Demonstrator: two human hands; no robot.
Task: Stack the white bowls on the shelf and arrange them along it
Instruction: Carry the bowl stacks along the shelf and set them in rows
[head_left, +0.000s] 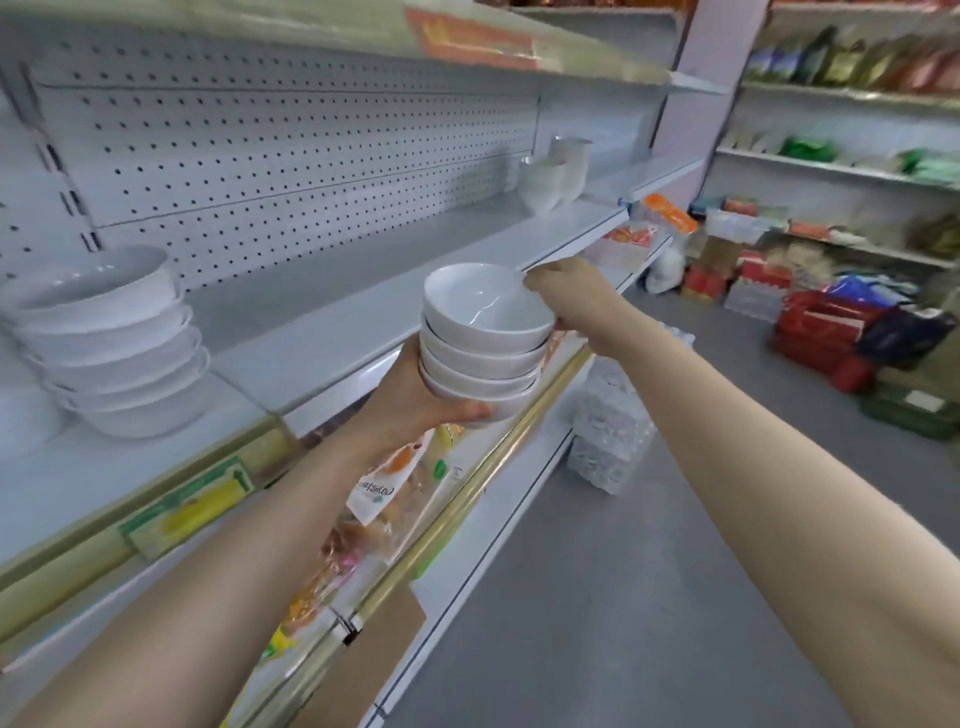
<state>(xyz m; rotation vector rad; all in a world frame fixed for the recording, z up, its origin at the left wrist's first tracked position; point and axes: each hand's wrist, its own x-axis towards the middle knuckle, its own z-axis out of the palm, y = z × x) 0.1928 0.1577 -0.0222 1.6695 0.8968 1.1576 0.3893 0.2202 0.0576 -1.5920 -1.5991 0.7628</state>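
Note:
I hold a stack of several white bowls (485, 338) in the air, just in front of the grey shelf (332, 306). My left hand (415, 400) cups the stack from below and at its left side. My right hand (566, 296) grips the rim and right side of the upper bowls. A second stack of white bowls (111, 343) stands on the shelf at the far left. Two more white bowls (556, 171) sit at the shelf's far right end, blurred.
A pegboard back wall (291, 156) rises behind the shelf. Packaged snacks (384, 493) fill the lower shelf behind a brass rail (467, 499). A wrapped pack of water bottles (613, 426) stands on the grey floor. Red baskets and boxes (821, 322) crowd the far aisle.

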